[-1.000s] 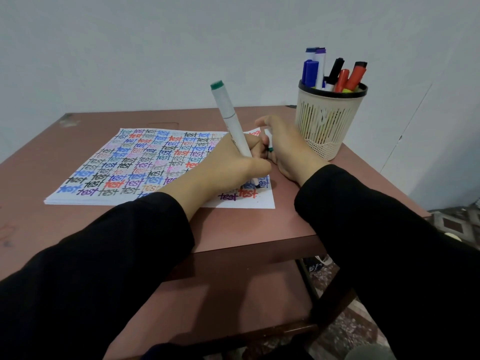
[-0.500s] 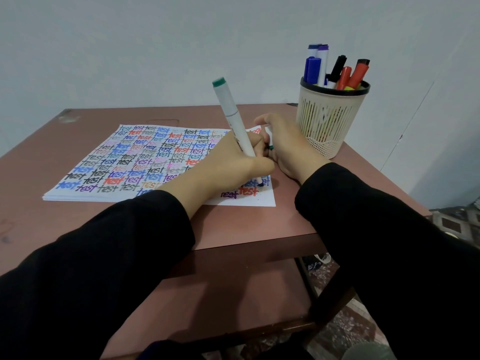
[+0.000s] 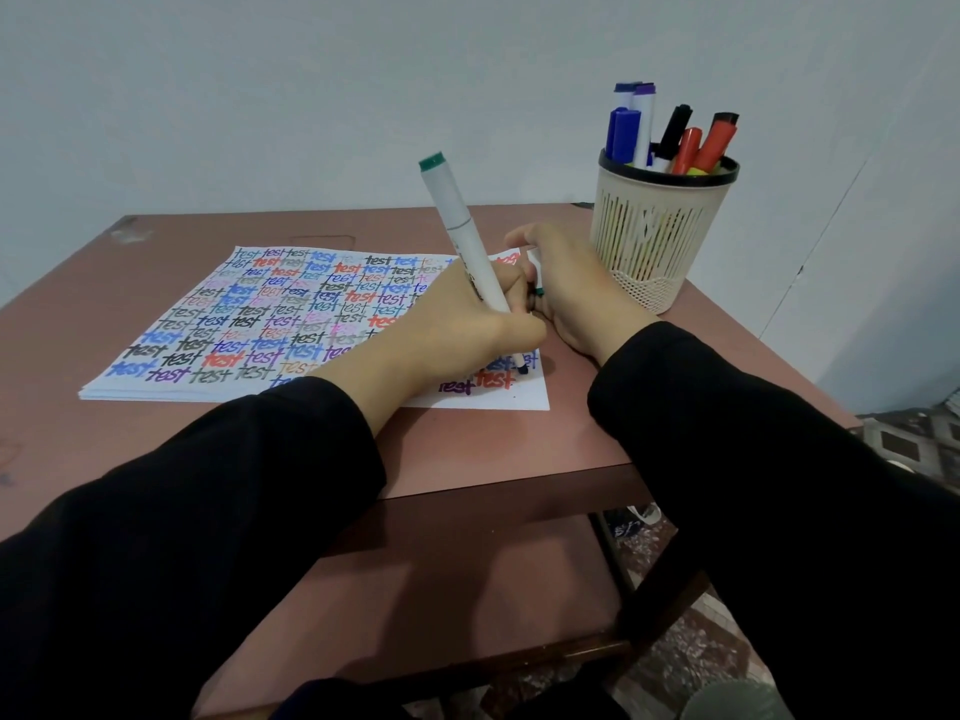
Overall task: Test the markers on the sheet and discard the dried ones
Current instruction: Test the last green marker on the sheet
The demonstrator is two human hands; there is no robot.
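Note:
My left hand (image 3: 467, 324) grips a white marker with a green end (image 3: 457, 220), tilted, its dark tip touching the near right corner of the sheet (image 3: 171, 330). The sheet is covered with the word "test" in many colours. My right hand (image 3: 571, 288) rests on the sheet's right edge and holds the marker's white cap with a green tip (image 3: 536, 277), mostly hidden by the fingers. A beige mesh cup (image 3: 660, 236) behind my right hand holds several markers: blue, purple, black, orange and red.
The brown table (image 3: 493, 449) ends just in front of my forearms and has a lower shelf (image 3: 441, 579) beneath. A pale wall stands right behind the table. Patterned floor shows at the lower right.
The marker tip has crept slightly along the sheet's near right corner. My right hand stays in place with the cap.

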